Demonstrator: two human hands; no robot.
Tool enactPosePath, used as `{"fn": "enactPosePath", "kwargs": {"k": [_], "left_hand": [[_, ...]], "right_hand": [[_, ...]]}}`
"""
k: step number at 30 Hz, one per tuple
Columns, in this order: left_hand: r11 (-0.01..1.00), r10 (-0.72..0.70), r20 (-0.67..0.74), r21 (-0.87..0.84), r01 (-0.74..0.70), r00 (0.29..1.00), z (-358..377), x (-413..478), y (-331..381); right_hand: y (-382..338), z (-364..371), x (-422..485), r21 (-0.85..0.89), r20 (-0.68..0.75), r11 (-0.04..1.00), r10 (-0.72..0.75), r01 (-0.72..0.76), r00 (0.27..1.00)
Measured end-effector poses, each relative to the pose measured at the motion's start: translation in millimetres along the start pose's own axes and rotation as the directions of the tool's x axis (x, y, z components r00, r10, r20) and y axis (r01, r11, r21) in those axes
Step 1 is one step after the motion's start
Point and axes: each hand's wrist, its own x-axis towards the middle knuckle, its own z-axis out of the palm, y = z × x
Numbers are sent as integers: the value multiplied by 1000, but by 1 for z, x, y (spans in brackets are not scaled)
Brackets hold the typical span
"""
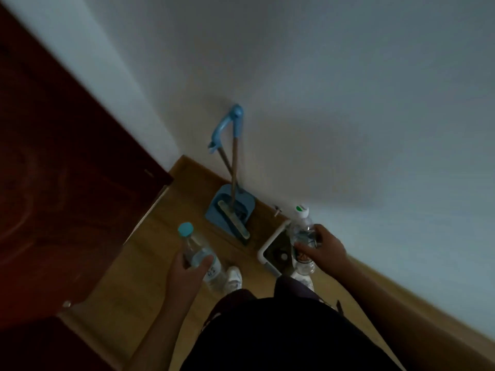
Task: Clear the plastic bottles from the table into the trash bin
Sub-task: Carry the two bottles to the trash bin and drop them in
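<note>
The bin shows only part of its white rim and dark inside; the right hand and its bottle cover the rest. Both bottles' labels are too blurred to read. The door is cut off at the left edge.

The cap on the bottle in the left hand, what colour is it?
Light turquoise-blue cap, seen in the head view.
</note>
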Motion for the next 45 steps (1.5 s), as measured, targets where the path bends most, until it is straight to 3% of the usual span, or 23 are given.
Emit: {"fn": "enactPosePath", "kwargs": {"k": [6, 12, 18, 22, 29, 38, 45], "left_hand": [[961, 24, 286, 258, -101, 958, -1, 65, 17], [910, 9, 451, 366, -194, 893, 44, 92, 20], [876, -30, 559, 414, -248, 829, 111, 119, -22], [893, 4, 574, 366, -260, 819, 154, 151, -67], [944, -23, 544, 288, -161, 839, 222, 203, -134], [821, 163, 597, 360, -444, 785, 268, 199, -153], [754, 145, 601, 447, -481, 786, 297, 211, -160]], "right_hand": [[16, 40, -32, 227, -187, 955, 237, -193, 953], [46, 72, -41, 343, -187, 885, 391, -314, 901], [92, 114, -12, 372, -160, 846, 464, -383, 871], [124, 151, 33, 452, -178, 822, 464, -347, 868], [185, 197, 94, 586, -271, 783, 432, -208, 860], [232, 201, 94, 586, -265, 779, 442, -220, 857], [246, 195, 95, 589, -265, 777, 445, -222, 856]]}}
